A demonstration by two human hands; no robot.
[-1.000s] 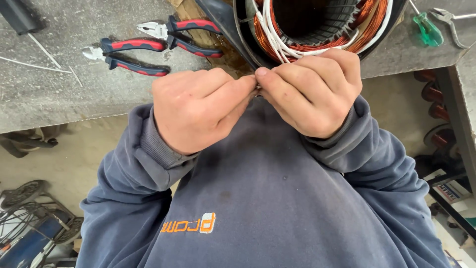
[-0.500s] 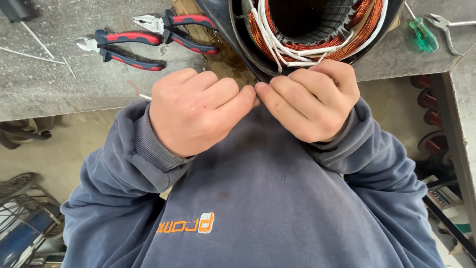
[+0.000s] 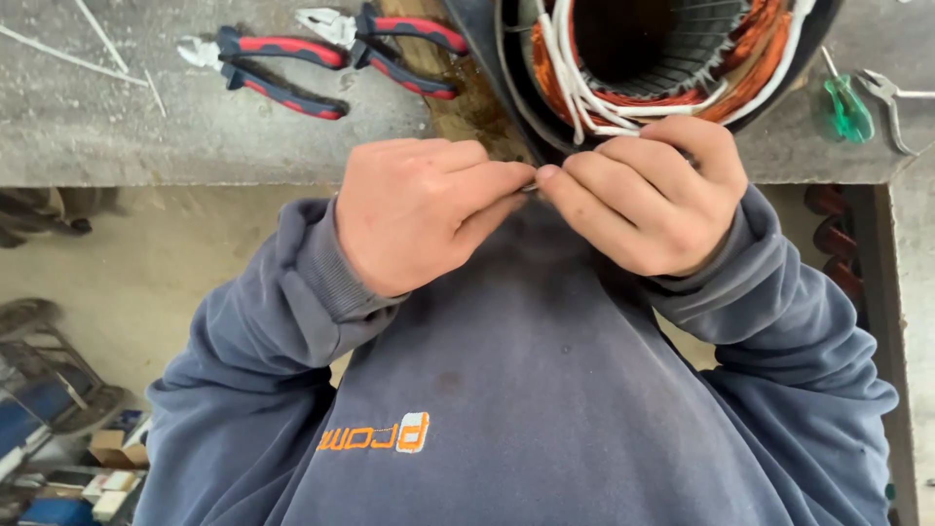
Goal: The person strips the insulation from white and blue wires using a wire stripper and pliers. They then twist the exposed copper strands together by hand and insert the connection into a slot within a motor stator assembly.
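On the far left of the workbench (image 3: 117, 127), two pairs of red-and-black-handled pliers (image 3: 282, 73) lie near the front edge, apart from my hands and within reach if I need them. My left hand (image 3: 419, 224) is curled shut, thumb and forefinger pinching a thin wire end (image 3: 531, 187) just off the bench's front edge, over my chest. My right hand (image 3: 648, 195) meets it fingertip to fingertip, closed on the same small piece; so little shows between my fingers that I cannot tell how the strands lie. To do this well, I judge I should keep both pinches tight and close together and work in small moves, without tugging on the white leads (image 3: 575, 88) that run back into the motor stator (image 3: 662, 58) with its copper windings, standing at the bench edge right behind my right hand. A green-handled screwdriver (image 3: 845, 102) lies beyond, toward the right end.
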